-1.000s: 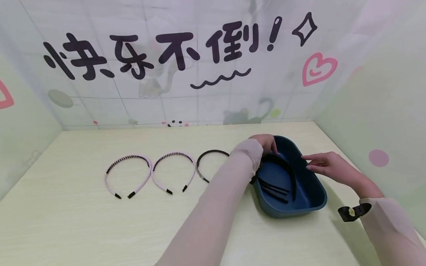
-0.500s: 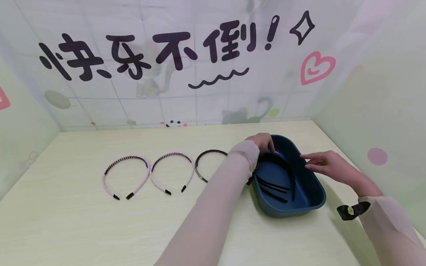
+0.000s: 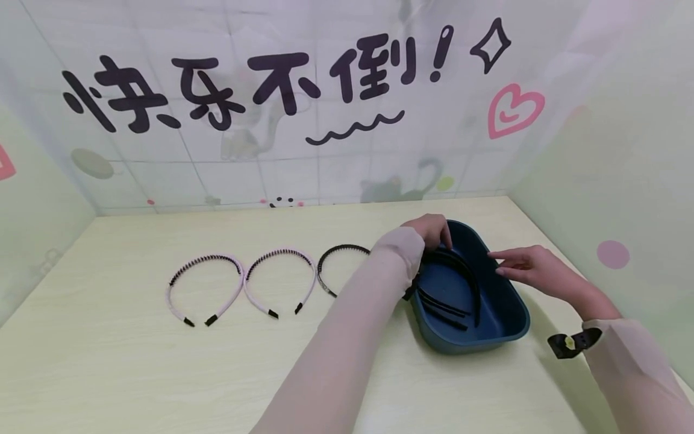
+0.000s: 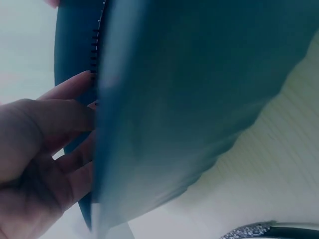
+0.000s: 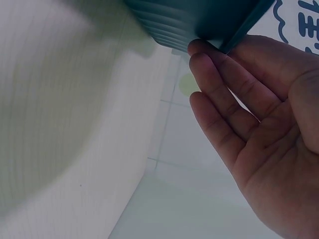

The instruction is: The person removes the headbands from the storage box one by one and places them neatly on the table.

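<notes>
A dark blue bin (image 3: 509, 307) stands on the right of the table. In it lie black headbands (image 3: 470, 274), with several black band ends showing near its front left. My left hand (image 3: 431, 230) reaches over the left wall into the bin and pinches a black headband at its top. In the left wrist view, the fingers of the left hand (image 4: 60, 129) meet the toothed edge of a headband (image 4: 94, 47); the bin wall hides their lower parts. At the bin's right rim, my right hand (image 3: 528, 271) touches the wall with nearly straight fingers (image 5: 214, 82).
Left of the bin, a row of headbands lies on the table: a pink one (image 3: 238, 301), another pink one (image 3: 309, 295) and a black one (image 3: 322, 274) with a glittery part, partly behind the left sleeve. Printed walls (image 3: 244, 181) enclose the back and sides.
The top black headband in the bin has shifted slightly under my left hand, so a second band edge shows beside it. My right hand stays at the rim.
</notes>
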A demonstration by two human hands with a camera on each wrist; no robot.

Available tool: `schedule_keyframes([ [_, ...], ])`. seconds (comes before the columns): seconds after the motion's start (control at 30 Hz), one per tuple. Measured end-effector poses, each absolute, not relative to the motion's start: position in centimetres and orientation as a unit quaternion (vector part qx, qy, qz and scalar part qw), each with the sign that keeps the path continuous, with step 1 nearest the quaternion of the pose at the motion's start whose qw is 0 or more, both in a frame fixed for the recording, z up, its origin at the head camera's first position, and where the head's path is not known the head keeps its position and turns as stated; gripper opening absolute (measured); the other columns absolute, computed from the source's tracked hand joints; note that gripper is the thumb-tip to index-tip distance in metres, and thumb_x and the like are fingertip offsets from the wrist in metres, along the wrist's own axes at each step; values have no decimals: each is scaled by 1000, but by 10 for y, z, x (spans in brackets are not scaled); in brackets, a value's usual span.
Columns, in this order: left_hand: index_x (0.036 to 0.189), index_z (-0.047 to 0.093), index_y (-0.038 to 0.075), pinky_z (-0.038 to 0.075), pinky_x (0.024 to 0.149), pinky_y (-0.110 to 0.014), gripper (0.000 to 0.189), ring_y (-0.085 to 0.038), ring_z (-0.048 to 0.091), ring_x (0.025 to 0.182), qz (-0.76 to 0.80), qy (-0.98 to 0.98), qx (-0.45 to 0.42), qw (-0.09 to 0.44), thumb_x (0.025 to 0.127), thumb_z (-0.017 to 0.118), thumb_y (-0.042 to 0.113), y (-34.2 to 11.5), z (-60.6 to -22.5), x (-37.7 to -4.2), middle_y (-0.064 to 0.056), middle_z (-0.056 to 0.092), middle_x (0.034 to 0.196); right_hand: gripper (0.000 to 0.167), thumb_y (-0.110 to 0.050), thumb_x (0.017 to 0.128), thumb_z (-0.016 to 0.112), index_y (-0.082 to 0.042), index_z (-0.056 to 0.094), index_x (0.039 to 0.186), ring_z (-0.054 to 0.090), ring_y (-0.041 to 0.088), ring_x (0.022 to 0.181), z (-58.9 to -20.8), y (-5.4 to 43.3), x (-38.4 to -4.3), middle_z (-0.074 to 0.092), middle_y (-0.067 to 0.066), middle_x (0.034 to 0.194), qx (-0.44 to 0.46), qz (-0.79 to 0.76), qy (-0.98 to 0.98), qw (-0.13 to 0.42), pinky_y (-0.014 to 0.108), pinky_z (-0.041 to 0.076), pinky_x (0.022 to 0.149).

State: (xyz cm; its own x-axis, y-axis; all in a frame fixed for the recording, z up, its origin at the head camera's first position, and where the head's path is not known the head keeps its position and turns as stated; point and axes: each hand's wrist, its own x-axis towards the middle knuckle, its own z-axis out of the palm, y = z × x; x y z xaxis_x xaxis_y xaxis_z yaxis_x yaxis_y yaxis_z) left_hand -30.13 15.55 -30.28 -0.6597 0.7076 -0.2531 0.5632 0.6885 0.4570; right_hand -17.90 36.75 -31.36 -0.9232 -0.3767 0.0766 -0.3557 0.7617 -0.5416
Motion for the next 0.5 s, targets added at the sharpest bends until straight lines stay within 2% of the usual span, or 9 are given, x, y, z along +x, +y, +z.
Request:
schedule_keyframes([
  [0.17, 109, 70, 21, 42, 70, -18, 49, -10, 50, 109, 169, 897, 350, 210, 83, 49, -15, 157, -296, -297, 6, 62, 113, 35, -6, 87, 60, 10, 56, 119, 61, 7, 76, -314, 369, -180, 68, 8, 88, -197, -282, 939, 16, 25, 50, 65],
  [0.37, 110, 69, 21, 42, 65, -19, 50, -10, 52, 107, 180, 893, 356, 210, 83, 49, -15, 160, -291, -295, 5, 62, 113, 36, -7, 88, 60, 10, 56, 119, 62, 8, 76, -314, 369, -180, 68, 8, 88, -192, -279, 940, 21, 25, 50, 65],
  [0.5, 111, 69, 21, 43, 67, -18, 48, -9, 53, 105, 188, 887, 362, 216, 84, 50, -14, 161, -288, -293, 5, 62, 112, 36, -7, 88, 60, 10, 55, 119, 62, 8, 78, -314, 369, -181, 68, 9, 89, -190, -282, 940, 22, 25, 50, 66],
])
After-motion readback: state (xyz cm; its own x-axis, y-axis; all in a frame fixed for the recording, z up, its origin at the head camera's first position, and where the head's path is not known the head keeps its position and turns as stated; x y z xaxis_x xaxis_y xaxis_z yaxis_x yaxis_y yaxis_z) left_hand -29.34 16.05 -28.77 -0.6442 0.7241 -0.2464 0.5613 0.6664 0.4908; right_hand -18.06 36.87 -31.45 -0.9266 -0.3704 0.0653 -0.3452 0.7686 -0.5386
